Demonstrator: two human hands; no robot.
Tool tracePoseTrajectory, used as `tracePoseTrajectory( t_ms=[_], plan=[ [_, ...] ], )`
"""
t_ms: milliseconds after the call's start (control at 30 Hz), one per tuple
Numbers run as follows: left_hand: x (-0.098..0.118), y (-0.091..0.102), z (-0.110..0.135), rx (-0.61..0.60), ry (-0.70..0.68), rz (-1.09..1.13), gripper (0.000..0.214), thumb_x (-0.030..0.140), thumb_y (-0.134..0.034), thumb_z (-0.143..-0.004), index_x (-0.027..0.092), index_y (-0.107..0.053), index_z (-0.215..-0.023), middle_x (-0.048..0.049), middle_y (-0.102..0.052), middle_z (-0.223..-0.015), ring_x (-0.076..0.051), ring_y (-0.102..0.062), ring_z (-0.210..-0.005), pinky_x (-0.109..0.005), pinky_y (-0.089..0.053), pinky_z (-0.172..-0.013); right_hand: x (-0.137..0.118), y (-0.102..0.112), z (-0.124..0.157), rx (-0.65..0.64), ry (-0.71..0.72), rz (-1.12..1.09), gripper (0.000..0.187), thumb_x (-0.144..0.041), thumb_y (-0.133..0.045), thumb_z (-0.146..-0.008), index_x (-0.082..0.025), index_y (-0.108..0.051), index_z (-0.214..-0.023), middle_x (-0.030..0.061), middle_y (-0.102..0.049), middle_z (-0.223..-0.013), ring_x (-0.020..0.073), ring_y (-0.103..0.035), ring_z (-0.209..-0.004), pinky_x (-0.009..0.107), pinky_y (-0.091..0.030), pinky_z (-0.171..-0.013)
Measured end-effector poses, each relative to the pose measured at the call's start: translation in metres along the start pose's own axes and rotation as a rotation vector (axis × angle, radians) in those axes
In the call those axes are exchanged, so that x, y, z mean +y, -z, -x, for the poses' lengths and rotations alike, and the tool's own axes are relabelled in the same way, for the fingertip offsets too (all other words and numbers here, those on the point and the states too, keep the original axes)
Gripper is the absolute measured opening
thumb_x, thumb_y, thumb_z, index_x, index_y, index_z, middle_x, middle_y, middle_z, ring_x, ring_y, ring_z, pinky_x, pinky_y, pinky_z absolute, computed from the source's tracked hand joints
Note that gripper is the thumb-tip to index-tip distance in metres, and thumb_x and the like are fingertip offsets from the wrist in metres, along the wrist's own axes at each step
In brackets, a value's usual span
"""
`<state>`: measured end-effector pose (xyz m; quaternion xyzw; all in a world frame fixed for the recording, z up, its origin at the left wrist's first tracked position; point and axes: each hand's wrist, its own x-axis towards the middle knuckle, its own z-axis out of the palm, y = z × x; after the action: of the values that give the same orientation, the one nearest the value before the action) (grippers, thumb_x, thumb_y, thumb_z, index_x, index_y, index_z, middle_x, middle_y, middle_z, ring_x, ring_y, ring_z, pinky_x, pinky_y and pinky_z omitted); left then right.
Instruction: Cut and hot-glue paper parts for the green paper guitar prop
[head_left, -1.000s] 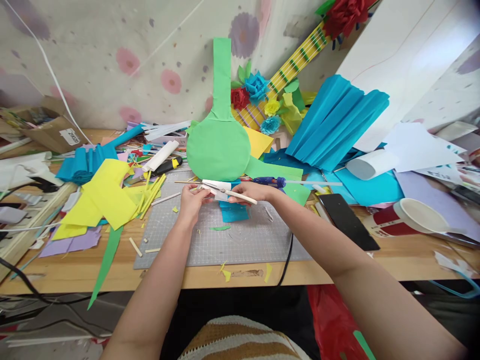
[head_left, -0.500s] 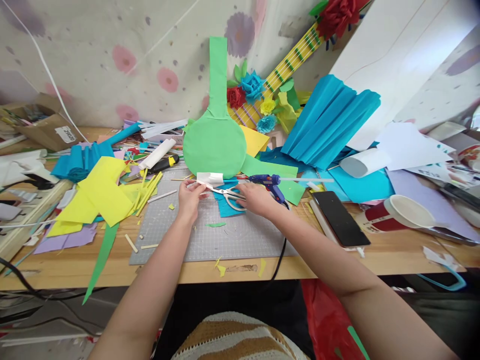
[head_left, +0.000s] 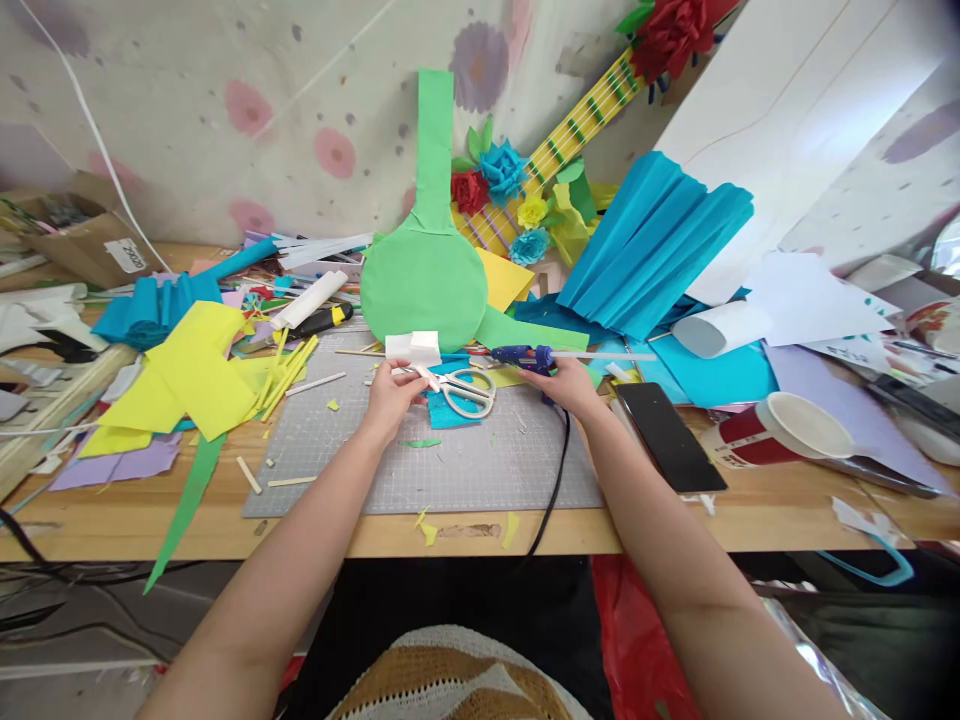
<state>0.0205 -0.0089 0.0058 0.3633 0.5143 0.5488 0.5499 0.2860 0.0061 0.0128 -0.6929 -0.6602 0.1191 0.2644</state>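
My left hand (head_left: 391, 392) pinches a small folded white paper piece (head_left: 413, 348) over the far edge of the grey cutting mat (head_left: 420, 460). White-handled scissors (head_left: 461, 388) lie on the mat between my hands, on a blue paper scrap (head_left: 444, 410). My right hand (head_left: 564, 383) is closed on the blue glue gun (head_left: 525, 356), whose black cord (head_left: 551, 490) trails off the table's front edge. A green paper guitar shape (head_left: 426, 280) leans against the wall just behind.
Yellow paper (head_left: 187, 370) and strips lie at the left. Pleated blue paper (head_left: 652, 240), a black phone (head_left: 669, 436) and a tipped red paper cup (head_left: 780, 430) sit at the right. A cardboard box (head_left: 82, 240) stands far left. A paper-flower guitar (head_left: 540, 170) leans on the wall.
My right hand set the scissors down on the mat and moved right onto the glue gun. My left hand kept the white paper piece and lifted it slightly.
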Motion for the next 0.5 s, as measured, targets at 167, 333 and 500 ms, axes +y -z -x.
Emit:
tracePoseTrajectory(
  t_ms=[167,333,500],
  plan=[
    [0.002,0.005,0.001,0.088,-0.039,-0.049,0.044,0.016,-0.069,-0.055,0.018,-0.043,-0.090,-0.0021,-0.066,-0.072,-0.013,-0.063,-0.060,-0.018,-0.044,-0.045,-0.024,0.003,-0.009,-0.023,-0.052,-0.470,0.046,-0.057,-0.055,-0.068,-0.014,-0.061,-0.084,0.0081,-0.063,-0.077,0.0167,-0.056,-0.066,0.029,-0.044,-0.059],
    [0.000,0.003,-0.003,0.108,-0.059,-0.049,0.044,0.016,-0.067,-0.055,0.020,-0.039,-0.088,-0.0009,-0.065,-0.070,-0.015,-0.063,-0.059,-0.020,-0.044,-0.045,-0.048,-0.001,0.009,-0.229,0.109,-0.716,0.046,-0.058,-0.049,-0.074,-0.014,-0.062,-0.082,0.0016,-0.056,-0.057,0.0095,-0.046,-0.047,0.024,-0.040,-0.047],
    [-0.003,0.001,-0.007,0.107,-0.100,-0.007,0.044,0.016,-0.066,-0.055,0.020,-0.036,-0.087,0.0006,-0.064,-0.068,-0.015,-0.063,-0.060,-0.025,-0.050,-0.050,-0.053,-0.025,0.019,-0.310,0.160,-0.562,0.045,-0.052,-0.062,-0.066,-0.015,-0.064,-0.092,0.0043,-0.066,-0.076,0.0172,-0.059,-0.070,0.028,-0.048,-0.062]
  ],
)
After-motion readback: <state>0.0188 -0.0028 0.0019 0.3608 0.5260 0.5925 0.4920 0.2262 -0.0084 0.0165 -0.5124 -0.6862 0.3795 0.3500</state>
